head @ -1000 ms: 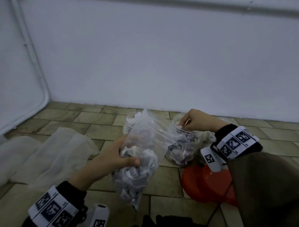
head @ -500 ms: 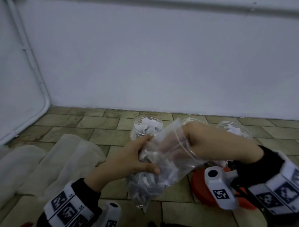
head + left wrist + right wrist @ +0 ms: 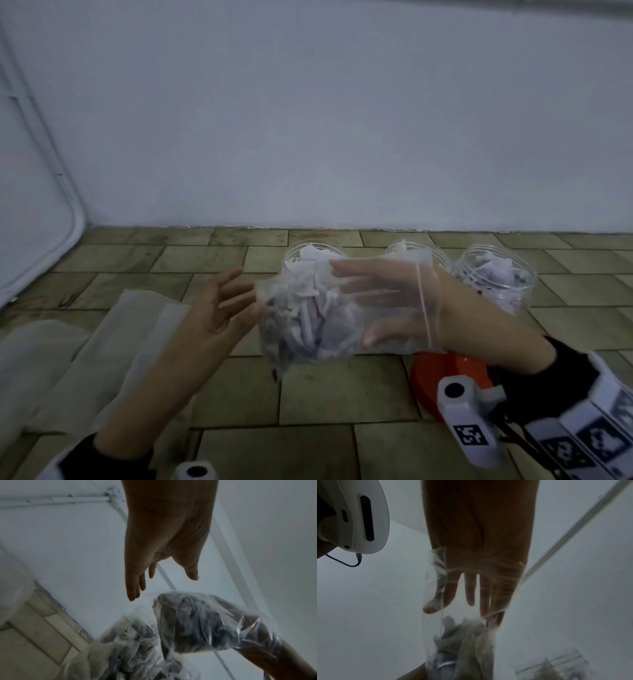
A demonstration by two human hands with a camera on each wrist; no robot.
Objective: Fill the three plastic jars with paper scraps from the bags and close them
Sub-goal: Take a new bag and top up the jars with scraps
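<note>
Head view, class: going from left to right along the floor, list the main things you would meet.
white cloth → left hand → plastic bag of paper scraps → right hand inside the bag's mouth → rightmost jar

floor (image 3: 315, 401): greenish-tan tiles with dark grout, kinda scuffed
wall (image 3: 342, 120): plain pale grey-white, runs across the far side
white frame (image 3: 73, 219): rounded corner thing on the far left, standing where floor meets wall
cloth (image 3: 113, 356): sheer off-white fabric, spread flat on the floor, near left
pipe (image 3: 56, 500): thin white run along the wall
</note>
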